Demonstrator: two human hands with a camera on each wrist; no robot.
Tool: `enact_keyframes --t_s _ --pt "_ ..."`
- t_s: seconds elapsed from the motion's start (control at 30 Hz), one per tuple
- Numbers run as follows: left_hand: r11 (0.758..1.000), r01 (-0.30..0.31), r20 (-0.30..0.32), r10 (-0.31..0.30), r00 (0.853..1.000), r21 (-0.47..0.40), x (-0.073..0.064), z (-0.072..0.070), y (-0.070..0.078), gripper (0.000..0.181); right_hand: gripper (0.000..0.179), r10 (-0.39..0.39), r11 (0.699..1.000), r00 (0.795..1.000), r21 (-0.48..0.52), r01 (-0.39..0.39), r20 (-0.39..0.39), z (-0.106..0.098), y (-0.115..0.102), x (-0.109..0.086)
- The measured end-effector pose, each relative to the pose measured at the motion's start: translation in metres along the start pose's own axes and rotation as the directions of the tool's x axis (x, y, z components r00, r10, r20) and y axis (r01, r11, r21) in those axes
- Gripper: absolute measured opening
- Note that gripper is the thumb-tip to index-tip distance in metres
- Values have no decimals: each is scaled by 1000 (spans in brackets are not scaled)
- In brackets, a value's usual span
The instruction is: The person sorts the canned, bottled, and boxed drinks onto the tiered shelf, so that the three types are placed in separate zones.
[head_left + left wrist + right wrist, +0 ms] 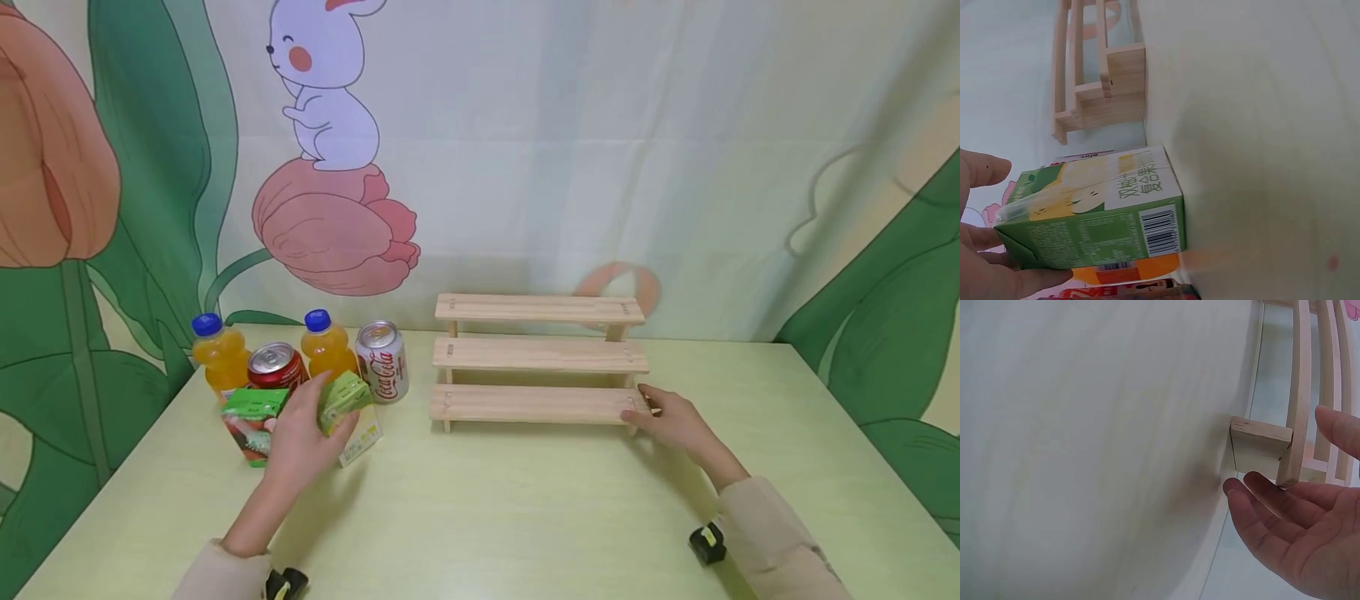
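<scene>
In the head view my left hand [303, 442] reaches round the top of a green and white juice carton [365, 435] standing on the table. Seen from the left wrist, its fingers lie along one side of the carton [1097, 206], while the thumb sits a little apart from the opposite top edge. On the right, my right hand [675, 421] holds the end of the lowest board of a three-tier wooden shelf [536, 403]. The right wrist view has its fingers [1272, 531] curled under that board end [1297, 425], with the thumb above.
Left of the shelf stand two orange drink bottles [222, 354] with blue caps, a red can [276, 367], a silver Coca-Cola can [382, 362] and another green-topped carton [251, 427]. They crowd round my left hand. A printed curtain [525, 167] hangs behind the table [525, 517].
</scene>
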State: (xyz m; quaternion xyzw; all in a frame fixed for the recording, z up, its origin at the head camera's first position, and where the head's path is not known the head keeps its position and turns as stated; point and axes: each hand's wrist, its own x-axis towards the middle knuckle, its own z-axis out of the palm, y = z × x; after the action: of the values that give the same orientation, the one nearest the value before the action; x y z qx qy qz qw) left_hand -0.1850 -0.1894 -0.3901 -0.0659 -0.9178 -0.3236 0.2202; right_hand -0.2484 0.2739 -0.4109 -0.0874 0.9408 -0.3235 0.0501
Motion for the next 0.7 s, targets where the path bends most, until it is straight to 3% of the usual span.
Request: enact_keyframes --t_s 0.3,0.53,0.7 --pt "997 81 37 -81 996 10 -3 1 -3 60 64 -10 1000 1000 3 10 4 -2 -2 -1" --pt "994 110 71 -109 991 -5 -1 -3 -5 55 61 -19 1000 1000 20 18 9 -5 -5 -4" --pt "993 114 59 -112 992 -35 -2 -5 -5 52 60 -20 999 1000 29 20 6 -4 -3 -2"
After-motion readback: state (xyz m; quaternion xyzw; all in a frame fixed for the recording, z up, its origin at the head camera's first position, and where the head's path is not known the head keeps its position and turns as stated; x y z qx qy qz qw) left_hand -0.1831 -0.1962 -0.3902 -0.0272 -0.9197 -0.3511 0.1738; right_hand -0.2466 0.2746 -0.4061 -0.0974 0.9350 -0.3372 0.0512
